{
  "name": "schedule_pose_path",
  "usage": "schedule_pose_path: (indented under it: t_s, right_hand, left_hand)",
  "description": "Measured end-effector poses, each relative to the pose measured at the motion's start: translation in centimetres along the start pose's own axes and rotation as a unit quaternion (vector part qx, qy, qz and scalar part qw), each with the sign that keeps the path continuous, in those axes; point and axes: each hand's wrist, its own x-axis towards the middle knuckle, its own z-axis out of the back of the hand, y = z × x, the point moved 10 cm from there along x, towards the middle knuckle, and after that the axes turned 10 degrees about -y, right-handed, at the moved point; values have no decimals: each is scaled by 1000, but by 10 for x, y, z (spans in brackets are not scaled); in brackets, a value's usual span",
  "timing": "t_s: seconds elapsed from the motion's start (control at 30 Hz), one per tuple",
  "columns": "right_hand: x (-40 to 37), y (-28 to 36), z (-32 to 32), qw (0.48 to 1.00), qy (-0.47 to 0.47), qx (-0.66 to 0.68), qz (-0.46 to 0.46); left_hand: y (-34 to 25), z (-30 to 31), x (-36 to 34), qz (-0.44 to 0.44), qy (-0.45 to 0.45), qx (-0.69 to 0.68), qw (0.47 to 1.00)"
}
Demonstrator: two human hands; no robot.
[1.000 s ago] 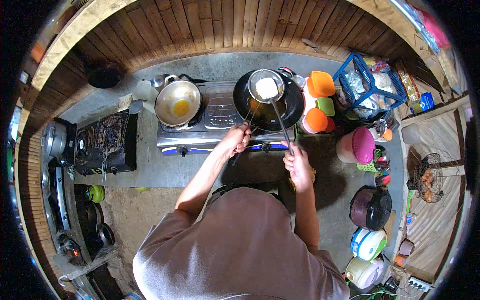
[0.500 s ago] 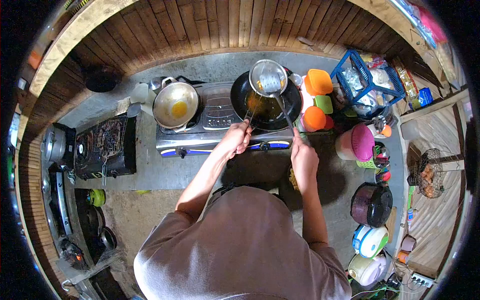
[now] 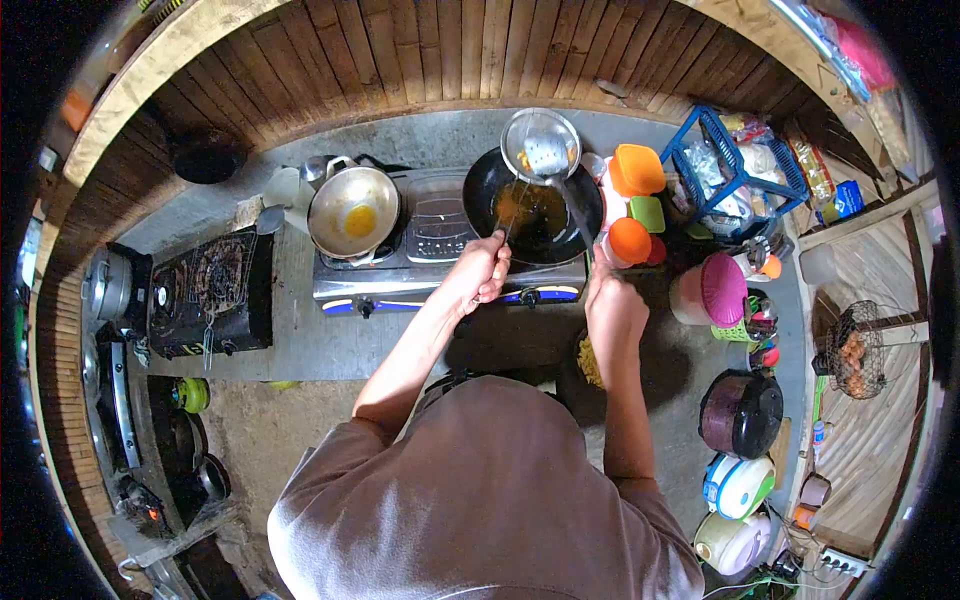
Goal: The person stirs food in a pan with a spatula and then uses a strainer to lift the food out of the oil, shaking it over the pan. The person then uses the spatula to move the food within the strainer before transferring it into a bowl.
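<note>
My left hand (image 3: 482, 271) is closed around the handle of a mesh strainer (image 3: 541, 124), held over the far rim of a black wok (image 3: 482, 183). Brownish oil (image 3: 541, 212) lies in the wok. My right hand (image 3: 614, 308) grips the dark handle of a spatula (image 3: 547, 157); its pale metal head rests in or over the strainer. A few small yellow-orange pieces show in the mesh beside it. The wok sits on the right burner of a two-burner stove (image 3: 440, 280).
A light pan (image 3: 328, 208) with yellow liquid stands on the left burner. Orange and green lidded containers (image 3: 638, 168) crowd the wok's right side. A blue basket (image 3: 735, 165) is farther right. Yellow food (image 3: 589, 362) lies in a dark container near my right forearm.
The strainer and spatula head have shifted slightly up. My right hand has turned a little, and the spatula handle tilts more to the right.
</note>
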Motion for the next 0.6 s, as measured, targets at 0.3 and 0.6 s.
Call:
schedule_pose_path:
  t_s: [0.3, 0.6]
  right_hand:
    - [-2, -7, 2, 999, 26, -30, -12]
    - [-16, -16, -28, 995, 84, 2, -60]
  left_hand:
    - [-2, -1, -4, -13, -12, 12, 1000]
    - [29, 4, 17, 24, 2, -21, 999]
